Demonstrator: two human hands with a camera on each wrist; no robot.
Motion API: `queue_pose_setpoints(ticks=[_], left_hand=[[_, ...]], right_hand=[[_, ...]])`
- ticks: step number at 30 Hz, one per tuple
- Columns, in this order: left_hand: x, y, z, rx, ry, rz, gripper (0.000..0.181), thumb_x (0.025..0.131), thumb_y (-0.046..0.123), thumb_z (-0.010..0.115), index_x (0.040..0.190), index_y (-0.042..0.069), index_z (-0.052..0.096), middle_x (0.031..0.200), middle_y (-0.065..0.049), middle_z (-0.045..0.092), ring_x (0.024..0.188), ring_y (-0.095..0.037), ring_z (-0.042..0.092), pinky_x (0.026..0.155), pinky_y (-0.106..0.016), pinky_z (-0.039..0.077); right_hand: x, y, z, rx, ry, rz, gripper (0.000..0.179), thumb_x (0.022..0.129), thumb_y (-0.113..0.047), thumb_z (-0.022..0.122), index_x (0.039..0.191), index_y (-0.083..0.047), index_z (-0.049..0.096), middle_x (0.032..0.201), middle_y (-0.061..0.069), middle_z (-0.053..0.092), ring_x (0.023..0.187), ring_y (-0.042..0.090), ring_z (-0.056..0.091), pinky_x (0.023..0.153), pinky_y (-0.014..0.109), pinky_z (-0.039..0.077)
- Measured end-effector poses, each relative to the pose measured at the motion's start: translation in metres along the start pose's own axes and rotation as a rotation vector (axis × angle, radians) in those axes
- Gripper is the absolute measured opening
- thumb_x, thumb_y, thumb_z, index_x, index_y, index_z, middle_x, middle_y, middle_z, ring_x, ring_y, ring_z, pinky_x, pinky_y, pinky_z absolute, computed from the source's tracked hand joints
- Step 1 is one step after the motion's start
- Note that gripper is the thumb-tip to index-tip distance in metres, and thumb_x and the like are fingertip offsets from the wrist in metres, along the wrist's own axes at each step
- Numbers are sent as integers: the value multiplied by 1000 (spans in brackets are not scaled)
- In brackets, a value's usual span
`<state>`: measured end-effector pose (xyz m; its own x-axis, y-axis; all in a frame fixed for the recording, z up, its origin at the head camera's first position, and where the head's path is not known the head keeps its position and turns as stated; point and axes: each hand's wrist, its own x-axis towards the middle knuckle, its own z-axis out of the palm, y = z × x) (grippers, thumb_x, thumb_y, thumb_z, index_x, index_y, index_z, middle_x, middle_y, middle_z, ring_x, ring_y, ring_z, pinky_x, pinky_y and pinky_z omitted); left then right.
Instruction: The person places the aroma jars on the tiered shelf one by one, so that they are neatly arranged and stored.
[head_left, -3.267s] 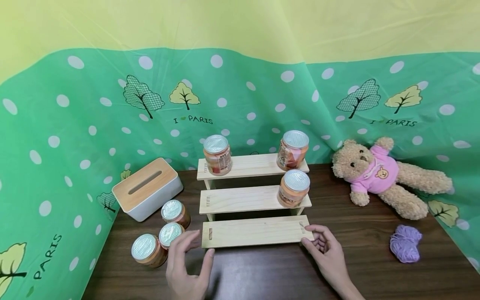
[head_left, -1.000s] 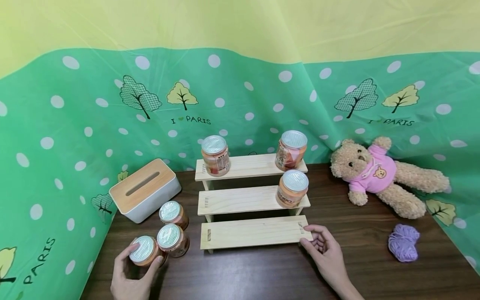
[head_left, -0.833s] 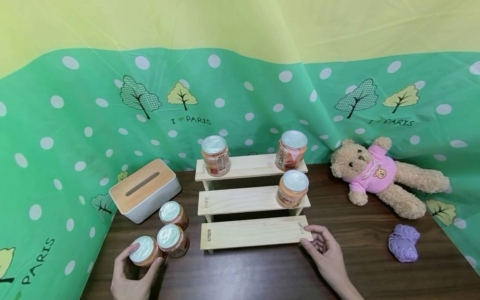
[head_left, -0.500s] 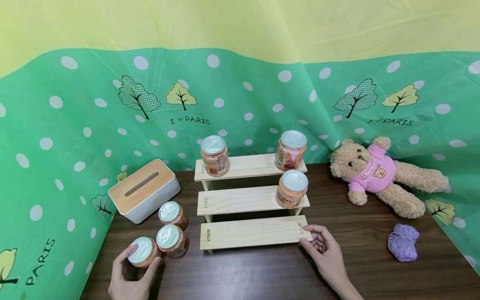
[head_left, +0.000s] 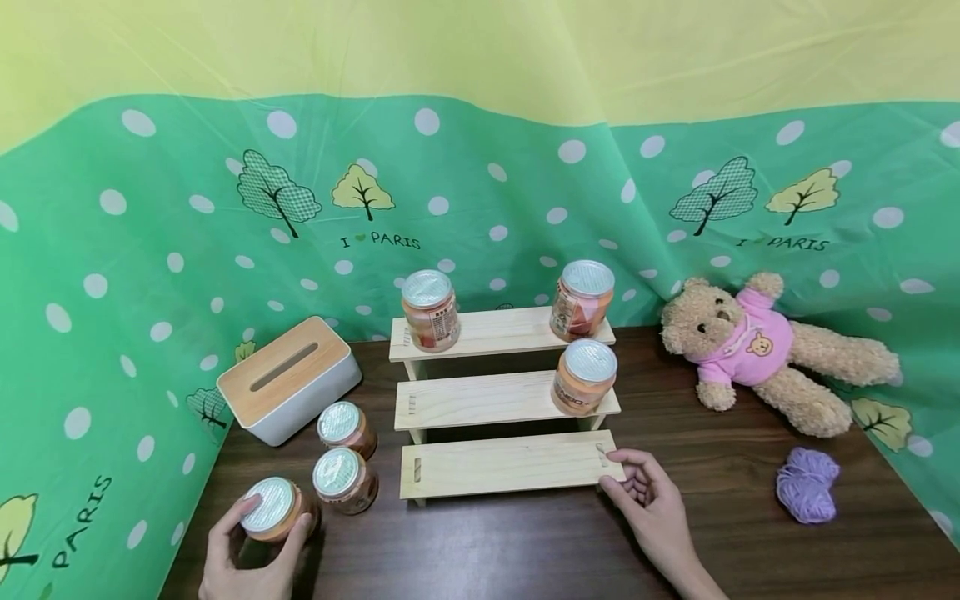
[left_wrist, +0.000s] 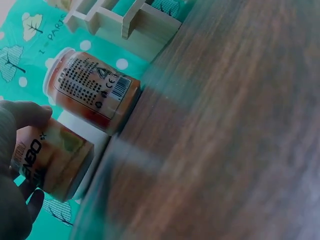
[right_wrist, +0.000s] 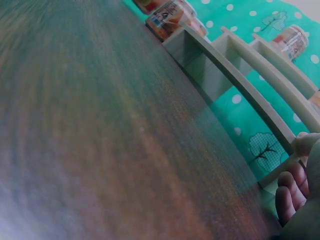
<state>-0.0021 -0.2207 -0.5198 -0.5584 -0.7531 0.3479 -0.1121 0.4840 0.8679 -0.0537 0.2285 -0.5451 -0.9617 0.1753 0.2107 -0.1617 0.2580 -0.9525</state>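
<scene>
My left hand (head_left: pixel 243 575) grips a silver-lidded jar (head_left: pixel 288 523) at the front left, fingers on its far left side and thumb on its right. The left wrist view shows this jar (left_wrist: pixel 55 155) with dark lettering, its lower end close to the table. Two like jars stand just to its right, a nearer one (head_left: pixel 351 487) and one behind (head_left: pixel 348 427). My right hand (head_left: pixel 652 517) pinches the right end of the lowest board of a pale wooden three-step rack (head_left: pixel 502 467), thumb at the front edge. In the right wrist view, the curled fingers (left_wrist: pixel 30 115) of neither hand cover the rack's steps.
Two jars stand on the rack's top step, at left (head_left: pixel 432 321) and right (head_left: pixel 581 308); another jar (head_left: pixel 583 387) is on the middle step's right end. A wood-topped tissue box (head_left: pixel 300 392) stands at left. A teddy bear (head_left: pixel 757 346) and purple yarn (head_left: pixel 807 486) lie at right.
My left hand has gone from beside the rack's left end to the front-left jar, gripped it, and shifted it slightly left, away from its neighbour. The right hand has stayed on the rack.
</scene>
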Motion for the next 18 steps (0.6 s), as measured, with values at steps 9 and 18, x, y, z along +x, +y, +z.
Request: queue_pose_setpoints(ticks=[9,18], left_hand=[[4,9,-9,-77,28,110,71,69,-17,94,135,-11,66,123,28,58,105,4,60,89,-11,46],[10,26,-16,-217,19,254,72,61,-28,88,128,-21,63,127,13,64,106,-3,66,91,-12,53]], right_hand=[[0,0,-1,-4,-3,-4,35,95,13,79,126,2,70,82,-2,61,67,5,56,55,25,48],[0,0,-1,0,-4,-6,34,94,13,79,126,2,70,82,-3,60,67,5,55,55,26,47]])
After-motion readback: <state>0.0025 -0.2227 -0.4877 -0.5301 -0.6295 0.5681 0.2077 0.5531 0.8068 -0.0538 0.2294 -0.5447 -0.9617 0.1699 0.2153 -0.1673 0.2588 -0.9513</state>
